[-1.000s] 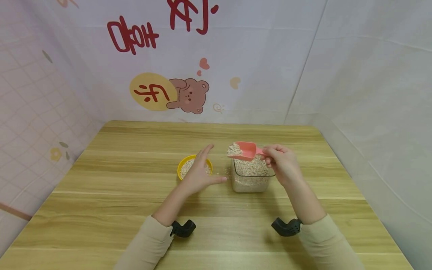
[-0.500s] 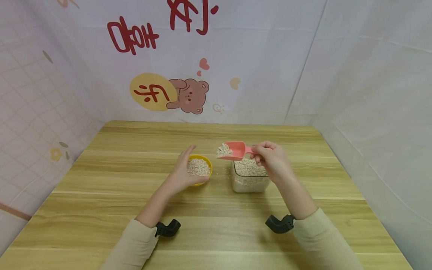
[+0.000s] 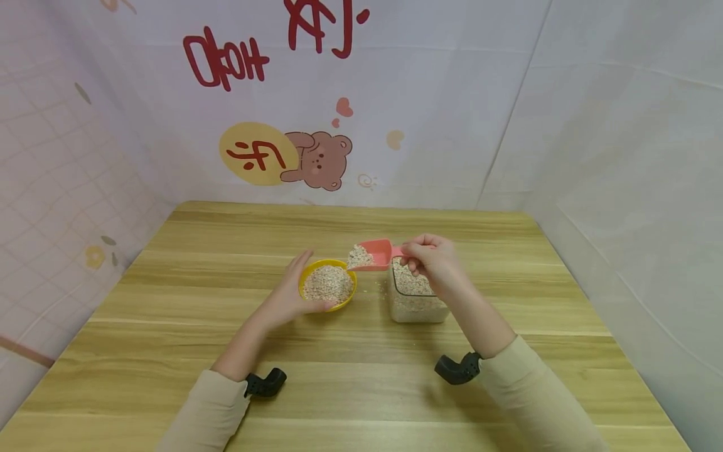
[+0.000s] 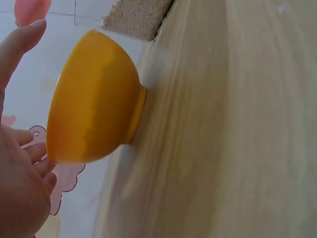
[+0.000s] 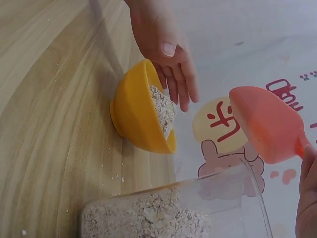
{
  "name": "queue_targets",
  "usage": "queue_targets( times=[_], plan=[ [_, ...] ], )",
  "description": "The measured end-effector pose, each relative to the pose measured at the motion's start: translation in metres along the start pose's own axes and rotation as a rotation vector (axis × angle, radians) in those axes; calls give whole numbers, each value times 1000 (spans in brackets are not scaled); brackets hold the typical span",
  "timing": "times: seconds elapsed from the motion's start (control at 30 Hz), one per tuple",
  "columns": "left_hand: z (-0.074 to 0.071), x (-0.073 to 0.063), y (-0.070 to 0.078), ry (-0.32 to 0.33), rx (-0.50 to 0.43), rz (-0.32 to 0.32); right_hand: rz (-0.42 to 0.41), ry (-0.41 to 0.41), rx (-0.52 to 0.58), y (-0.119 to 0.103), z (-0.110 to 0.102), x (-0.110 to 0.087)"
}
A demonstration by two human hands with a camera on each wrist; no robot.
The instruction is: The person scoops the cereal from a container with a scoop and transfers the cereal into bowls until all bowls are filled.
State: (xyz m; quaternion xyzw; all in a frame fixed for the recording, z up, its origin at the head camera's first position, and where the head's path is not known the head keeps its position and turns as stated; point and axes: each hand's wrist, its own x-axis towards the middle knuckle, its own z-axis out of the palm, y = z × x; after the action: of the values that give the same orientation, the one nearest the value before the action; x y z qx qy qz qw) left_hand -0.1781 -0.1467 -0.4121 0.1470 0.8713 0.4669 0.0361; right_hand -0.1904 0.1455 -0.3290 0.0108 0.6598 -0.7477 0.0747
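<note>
A pink scoop [image 3: 381, 252] carries oat flakes [image 3: 359, 256] in its front half. My right hand [image 3: 435, 260] pinches its handle and holds it level, its tip near the right rim of a yellow bowl [image 5: 133, 111]. Oats [image 3: 327, 285] fill the bowl, which stands upright on the table. On the bowl's left side is my left hand [image 3: 288, 300], thumb and fingers spread; in the left wrist view the bowl [image 4: 99, 99] lies between thumb and fingers. Whether the fingers touch its rim I cannot tell.
A clear square container [image 3: 418, 312] of oats stands right of the bowl, partly under my right hand. Loose flakes [image 3: 380, 287] are scattered on the wooden table [image 3: 361, 389] between the two. A printed cloth wall [image 3: 429, 94] rises behind the table.
My left hand has moved left, off from over the bowl to its left side. My right hand has carried the loaded scoop leftward, from above the container to the bowl's right rim.
</note>
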Motion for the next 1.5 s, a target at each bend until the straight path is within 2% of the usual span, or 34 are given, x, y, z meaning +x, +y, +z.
queue_targets(
  times=[0.2, 0.4, 0.63, 1.03, 1.5],
  plan=[
    [-2, 1, -10, -35, -9, -12, 9, -12, -56, 2, 6, 8],
    [-2, 3, -17, -65, -33, -19, 21, -19, -170, 1, 13, 13],
    [-2, 4, -20, -84, -37, -30, 7, -67, -169, 1, 25, 20],
    [-1, 4, -25, -90, -34, -46, -87, -137, -350, 0, 41, 30],
    [1, 3, -26, -81, -7, -21, -239, -214, -583, -11, 45, 23]
  ],
)
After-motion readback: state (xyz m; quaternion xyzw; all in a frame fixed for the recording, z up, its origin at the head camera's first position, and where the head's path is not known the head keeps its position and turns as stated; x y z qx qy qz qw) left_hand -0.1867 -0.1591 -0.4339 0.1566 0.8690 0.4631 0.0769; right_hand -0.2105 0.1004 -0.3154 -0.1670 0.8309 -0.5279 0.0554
